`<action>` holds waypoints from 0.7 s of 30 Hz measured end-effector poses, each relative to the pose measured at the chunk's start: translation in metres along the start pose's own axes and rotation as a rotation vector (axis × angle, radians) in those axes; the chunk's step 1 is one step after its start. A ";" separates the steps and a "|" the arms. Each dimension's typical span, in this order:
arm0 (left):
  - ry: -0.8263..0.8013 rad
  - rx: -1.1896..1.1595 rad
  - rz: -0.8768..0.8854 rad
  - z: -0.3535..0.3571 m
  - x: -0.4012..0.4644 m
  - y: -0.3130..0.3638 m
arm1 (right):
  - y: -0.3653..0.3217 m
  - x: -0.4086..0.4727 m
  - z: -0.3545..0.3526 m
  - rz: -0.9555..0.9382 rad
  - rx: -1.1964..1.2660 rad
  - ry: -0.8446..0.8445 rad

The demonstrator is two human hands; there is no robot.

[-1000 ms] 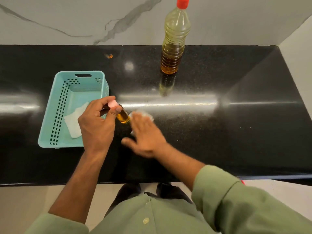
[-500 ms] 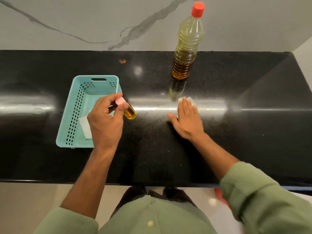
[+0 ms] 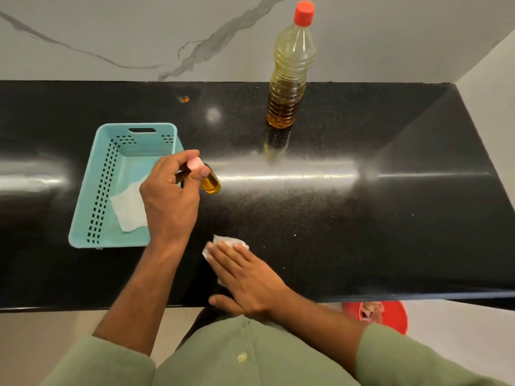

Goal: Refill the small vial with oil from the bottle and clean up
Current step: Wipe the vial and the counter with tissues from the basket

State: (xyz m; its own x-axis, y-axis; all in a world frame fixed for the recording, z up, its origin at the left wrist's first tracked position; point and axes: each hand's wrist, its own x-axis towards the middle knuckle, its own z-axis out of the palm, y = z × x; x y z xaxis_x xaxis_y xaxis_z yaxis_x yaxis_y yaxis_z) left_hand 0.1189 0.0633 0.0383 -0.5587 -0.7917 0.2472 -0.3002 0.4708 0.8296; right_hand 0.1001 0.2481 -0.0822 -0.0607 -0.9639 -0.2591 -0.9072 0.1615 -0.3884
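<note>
The tissue (image 3: 228, 244), pressed flat under the right hand (image 3: 245, 277), has been swept back to the near tabletop (image 3: 362, 232) edge, so wiping is judged underway. The capped, filled vial (image 3: 211, 181) is kept gripped by the left hand (image 3: 170, 196) fingers (image 3: 178, 160).

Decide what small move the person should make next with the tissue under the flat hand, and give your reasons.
Probably gather up the tissue and drop it into the basket. The right hand presses it flat on the counter, the bottle is capped, the left hand holds the capped, filled vial, and another tissue lies in the basket.
</note>
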 end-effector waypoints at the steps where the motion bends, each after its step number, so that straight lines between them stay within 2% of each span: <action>1: -0.005 0.003 0.004 0.002 0.000 0.001 | 0.004 -0.020 0.005 0.019 -0.006 -0.001; 3: -0.008 -0.008 0.003 0.005 0.001 0.003 | 0.016 -0.053 0.008 0.122 0.008 0.022; 5: -0.008 -0.010 -0.001 0.006 0.002 0.005 | 0.036 -0.075 0.002 0.302 0.045 0.041; 8: -0.015 -0.005 0.001 0.006 0.002 0.005 | 0.073 -0.087 -0.013 0.539 0.075 0.150; 12: -0.030 0.017 0.014 0.006 0.000 0.005 | 0.100 -0.057 -0.030 0.659 0.145 0.225; 15: -0.026 0.026 0.013 0.008 0.000 0.005 | 0.086 -0.018 -0.038 0.589 0.155 0.231; 21: 0.004 0.032 0.040 0.021 0.009 0.003 | 0.040 0.012 -0.018 0.154 0.097 0.156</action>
State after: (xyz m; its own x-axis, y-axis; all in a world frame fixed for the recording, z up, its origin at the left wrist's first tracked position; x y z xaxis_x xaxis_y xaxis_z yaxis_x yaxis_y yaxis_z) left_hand 0.0967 0.0657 0.0327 -0.5673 -0.7738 0.2819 -0.3027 0.5142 0.8024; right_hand 0.0554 0.2391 -0.0852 -0.2660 -0.9461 -0.1849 -0.8383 0.3218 -0.4402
